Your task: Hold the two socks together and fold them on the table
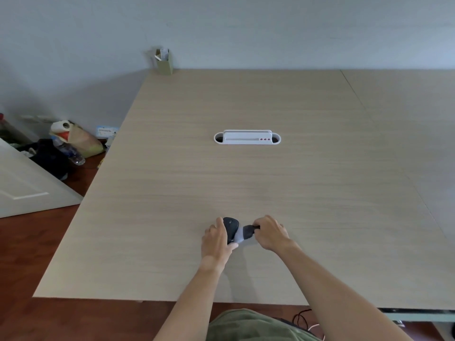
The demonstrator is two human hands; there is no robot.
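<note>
Left hand [216, 238] and right hand [269, 232] half-hiding rolled sock [237, 231]

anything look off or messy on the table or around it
On the table nothing stands out: both hands, left and right, hold a dark and grey sock, and the white cable port sits flush. The only clutter is on the floor to the left: a bag, a bottle lying tilted and dark cloth.
</note>
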